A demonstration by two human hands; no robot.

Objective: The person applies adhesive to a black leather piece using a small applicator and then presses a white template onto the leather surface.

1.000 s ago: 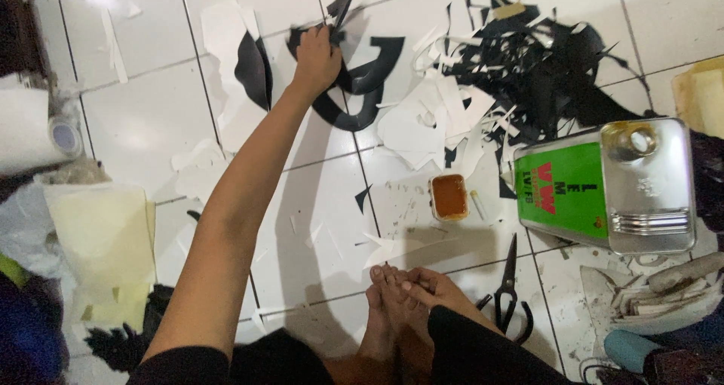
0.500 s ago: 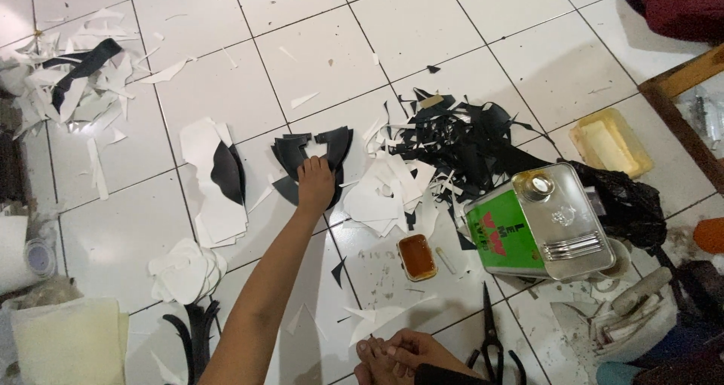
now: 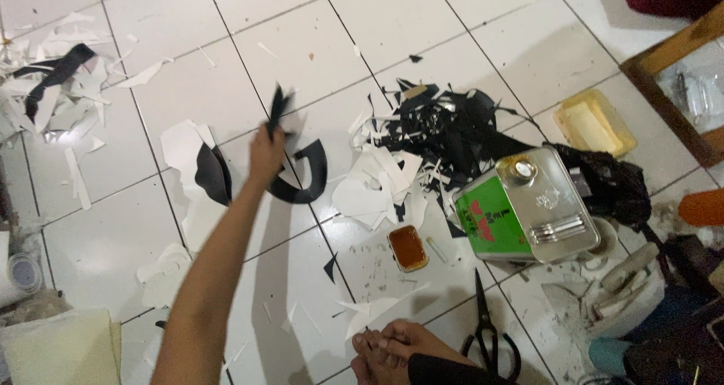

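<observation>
The black cut-out piece [image 3: 277,107] is now up off the floor, pinched in the left hand [image 3: 265,153] at the end of a long outstretched arm; half a second ago that hand was pressed flat on the dark shapes lying on the white tiled floor [image 3: 392,23], so the piece has just been picked up and the hand has turned from pressing to lifting. The fingers are curled shut round its lower end, and the blurred strip stands up above the knuckles. Taking the metal can [image 3: 532,204] with its green face as the landmark: the lifted piece is well to the can's left and a little further from the person, and a curved black cut-out [image 3: 305,181] lies on the tiles just beside the hand on the can's side. The heap of black scraps [image 3: 452,128] sits beyond the can, touching its far edge. The small amber-filled tin [image 3: 408,248] lies near the can's left corner, and the black scissors [image 3: 486,328] lie nearer the person than the can. The right hand [image 3: 396,343] rests on the person's toes, fingers loosely bent, holding nothing.
</observation>
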